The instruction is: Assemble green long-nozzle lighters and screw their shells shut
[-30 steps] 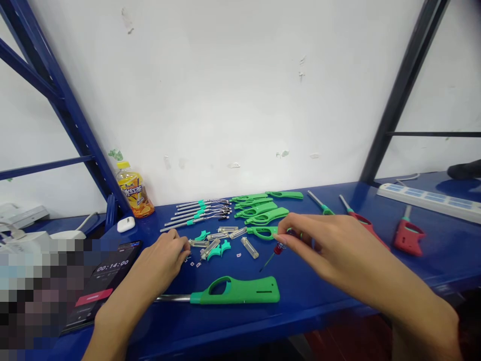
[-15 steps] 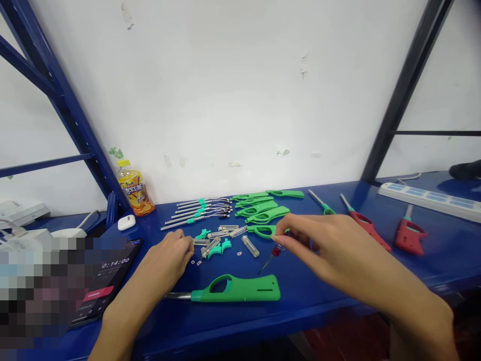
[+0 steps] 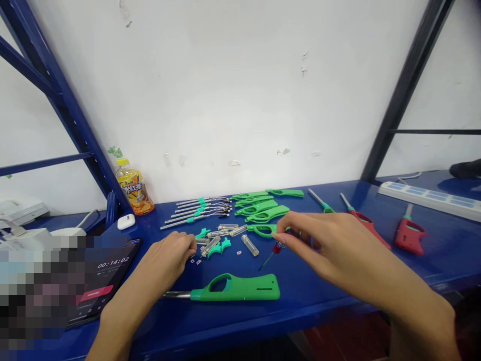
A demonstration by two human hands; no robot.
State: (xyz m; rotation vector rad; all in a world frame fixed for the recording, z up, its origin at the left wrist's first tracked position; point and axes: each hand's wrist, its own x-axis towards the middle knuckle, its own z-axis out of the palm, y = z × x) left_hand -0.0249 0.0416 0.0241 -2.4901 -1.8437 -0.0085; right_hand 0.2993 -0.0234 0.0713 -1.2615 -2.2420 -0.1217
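My right hand (image 3: 313,243) is closed round the red handle of a small screwdriver (image 3: 277,247), its tip slanting down to the left just above the table. My left hand (image 3: 175,253) is closed beside the small parts; whatever its fingers hold, if anything, is hidden. Between my hands lie several clear fuel tanks (image 3: 250,245) and teal triggers (image 3: 214,250), with tiny pale pieces (image 3: 239,252) scattered near them. In front of both hands a green gas lighter (image 3: 248,289) lies on its side, its metal tube pointing left.
Behind are a row of metal lighter tubes with wires (image 3: 188,218) and several green casings (image 3: 266,215). Red lighters (image 3: 409,235) and a power strip (image 3: 432,199) lie right. A phone (image 3: 108,281), white earbud case (image 3: 126,221) and drink bottle (image 3: 135,190) occupy the left.
My left hand has shifted very slightly to the right by the clear tanks. The right hand keeps its hold on the screwdriver, almost still. The green lighter stays where it was.
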